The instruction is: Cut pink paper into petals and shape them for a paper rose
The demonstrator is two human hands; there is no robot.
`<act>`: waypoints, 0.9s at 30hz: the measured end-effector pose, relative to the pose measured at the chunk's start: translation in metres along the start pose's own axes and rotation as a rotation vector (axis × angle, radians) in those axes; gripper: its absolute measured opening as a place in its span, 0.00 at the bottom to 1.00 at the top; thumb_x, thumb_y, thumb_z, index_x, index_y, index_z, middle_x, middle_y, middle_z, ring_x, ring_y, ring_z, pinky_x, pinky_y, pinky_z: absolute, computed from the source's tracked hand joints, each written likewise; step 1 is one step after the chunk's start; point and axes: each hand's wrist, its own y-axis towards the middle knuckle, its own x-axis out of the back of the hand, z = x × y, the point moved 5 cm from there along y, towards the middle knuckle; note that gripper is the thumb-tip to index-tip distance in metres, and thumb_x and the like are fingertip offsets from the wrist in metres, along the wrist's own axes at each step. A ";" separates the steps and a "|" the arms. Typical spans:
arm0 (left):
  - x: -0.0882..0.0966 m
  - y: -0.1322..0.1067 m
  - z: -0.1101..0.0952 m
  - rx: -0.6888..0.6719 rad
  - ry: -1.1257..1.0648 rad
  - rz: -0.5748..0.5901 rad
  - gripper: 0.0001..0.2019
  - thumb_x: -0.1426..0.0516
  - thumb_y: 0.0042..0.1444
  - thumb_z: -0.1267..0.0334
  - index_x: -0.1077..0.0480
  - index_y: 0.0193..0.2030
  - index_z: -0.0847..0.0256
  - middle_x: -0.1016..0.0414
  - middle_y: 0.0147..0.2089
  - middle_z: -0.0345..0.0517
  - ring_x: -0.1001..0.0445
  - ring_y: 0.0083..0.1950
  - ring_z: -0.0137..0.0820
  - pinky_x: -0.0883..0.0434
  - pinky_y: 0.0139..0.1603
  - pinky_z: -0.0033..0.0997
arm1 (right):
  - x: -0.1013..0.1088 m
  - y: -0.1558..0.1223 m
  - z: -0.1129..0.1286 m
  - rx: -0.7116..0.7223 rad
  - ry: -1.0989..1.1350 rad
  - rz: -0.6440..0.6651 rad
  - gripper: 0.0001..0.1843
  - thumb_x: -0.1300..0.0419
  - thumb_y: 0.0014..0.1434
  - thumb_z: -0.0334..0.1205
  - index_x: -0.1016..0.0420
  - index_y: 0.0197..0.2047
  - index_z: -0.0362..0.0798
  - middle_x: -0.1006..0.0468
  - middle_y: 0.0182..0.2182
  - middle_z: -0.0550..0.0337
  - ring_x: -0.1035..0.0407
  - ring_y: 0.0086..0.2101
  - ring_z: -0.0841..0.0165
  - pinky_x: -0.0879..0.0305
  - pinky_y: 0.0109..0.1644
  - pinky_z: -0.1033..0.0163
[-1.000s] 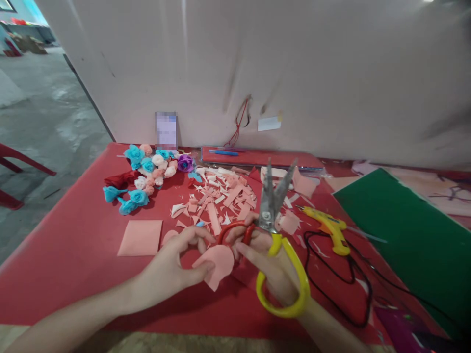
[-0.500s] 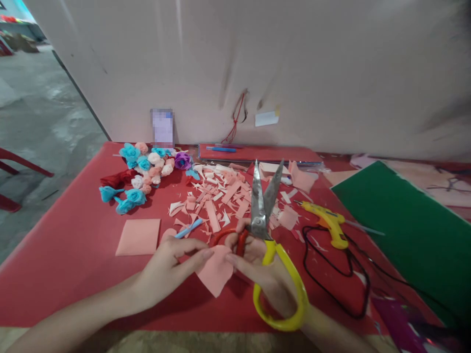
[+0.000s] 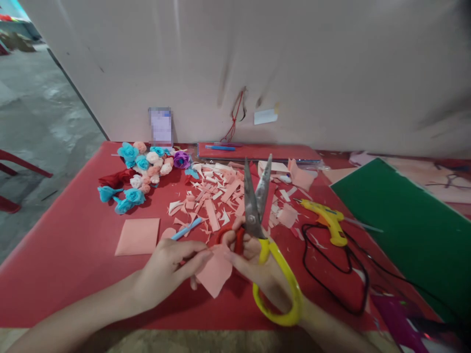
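Note:
My left hand [image 3: 167, 269] pinches the left edge of a small pink paper petal [image 3: 215, 272] just above the red table [image 3: 73, 255]. My right hand [image 3: 257, 267] grips large scissors [image 3: 257, 230] with one red and one yellow handle; their steel blades point up and away, slightly apart. The right fingertips also touch the petal's right edge. A pile of pink paper scraps [image 3: 221, 196] lies just beyond both hands.
Paper roses [image 3: 142, 171] in blue, pink, white and purple cluster at the back left. A pink square sheet [image 3: 138, 236] and a blue stick [image 3: 186, 229] lie left of my hands. A yellow glue gun [image 3: 327, 220] with black cord [image 3: 338, 274] sits right, beside green felt [image 3: 408, 230].
The scissors have swung left and their blades have narrowed. The petal has been turned between both hands, and a blue stick has come into sight behind my left hand.

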 end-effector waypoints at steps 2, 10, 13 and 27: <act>-0.001 -0.001 0.001 -0.004 0.021 0.009 0.14 0.52 0.58 0.61 0.31 0.27 0.64 0.36 0.12 0.36 0.34 0.13 0.22 0.36 0.18 0.17 | -0.003 0.000 -0.005 -0.056 0.059 0.025 0.15 0.37 0.42 0.34 0.37 0.34 0.52 0.33 0.29 0.66 0.32 0.32 0.74 0.33 0.40 0.71; 0.004 0.001 0.000 -0.036 0.076 0.024 0.14 0.53 0.58 0.60 0.30 0.31 0.64 0.39 0.13 0.33 0.37 0.15 0.21 0.39 0.19 0.18 | -0.003 -0.005 0.002 -0.055 0.109 -0.043 0.11 0.38 0.44 0.35 0.35 0.32 0.54 0.36 0.23 0.66 0.36 0.26 0.74 0.32 0.38 0.69; 0.005 0.004 -0.002 -0.070 0.126 0.014 0.13 0.52 0.58 0.61 0.31 0.29 0.64 0.31 0.20 0.38 0.32 0.21 0.23 0.37 0.25 0.20 | 0.000 -0.005 0.008 0.019 0.074 -0.141 0.14 0.36 0.41 0.37 0.34 0.32 0.53 0.36 0.22 0.65 0.35 0.25 0.72 0.30 0.33 0.68; -0.005 0.005 0.021 0.195 -0.545 0.152 0.19 0.47 0.53 0.56 0.34 0.17 0.65 0.34 0.11 0.38 0.37 0.13 0.21 0.43 0.17 0.19 | -0.002 0.003 0.004 0.218 0.203 0.068 0.13 0.43 0.50 0.33 0.44 0.35 0.53 0.29 0.29 0.64 0.34 0.30 0.71 0.37 0.38 0.65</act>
